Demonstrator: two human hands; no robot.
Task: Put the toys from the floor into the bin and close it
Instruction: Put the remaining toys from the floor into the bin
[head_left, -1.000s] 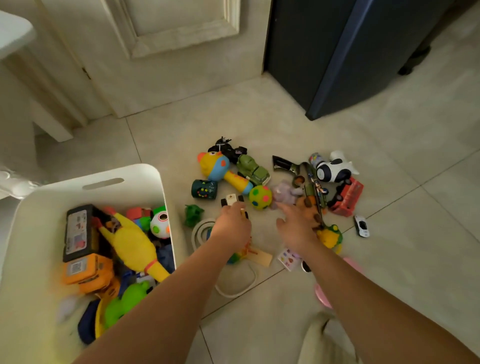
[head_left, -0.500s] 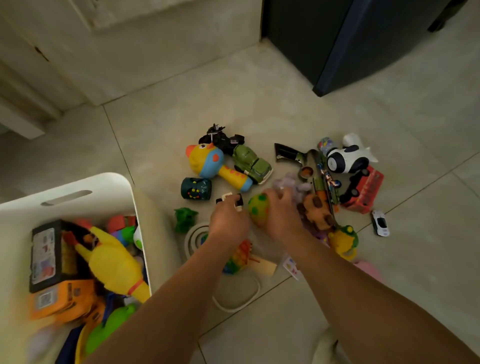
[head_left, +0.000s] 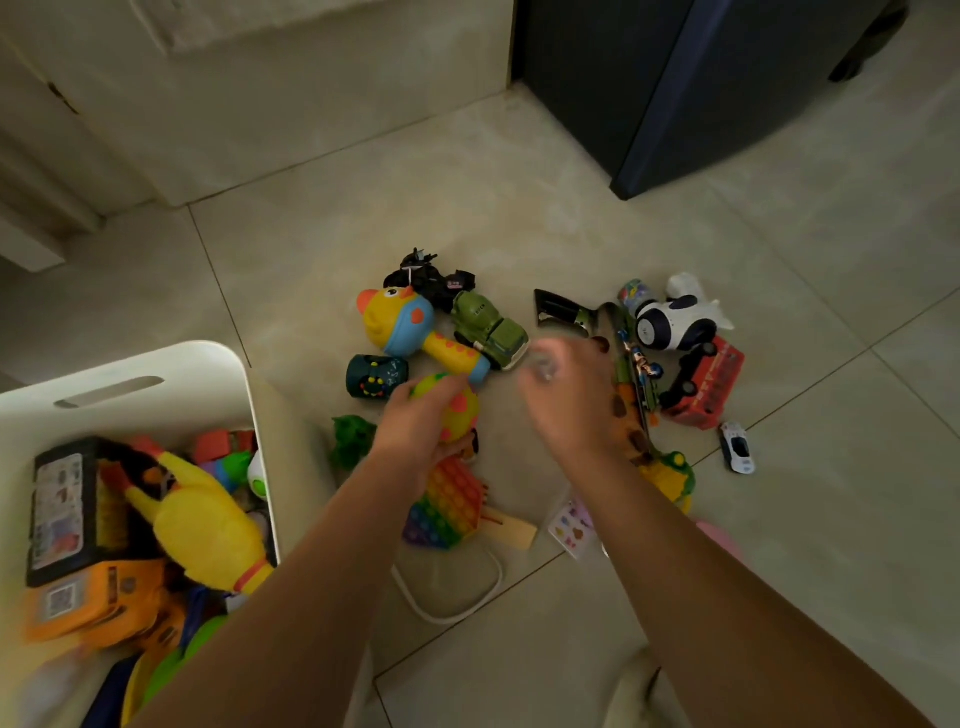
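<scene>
Bin (head_left: 156, 358) part-filled, not closed; many toys (head_left: 400, 322) lie on floor (head_left: 467, 182). Left hand (head_left: 415, 436) grips spotted ball (head_left: 460, 408). Right hand (head_left: 566, 405) blurred, grip cannot be told.

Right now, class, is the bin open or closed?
Open. No lid covers the bin, and the chicken and other toys inside show plainly from above.

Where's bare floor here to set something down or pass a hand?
Open tile beyond the toys, up to the door and dark cabinet. More tile right of the white car. Narrow strip between bin and green figure. Crowded: giraffe toy across to red bus.
</scene>
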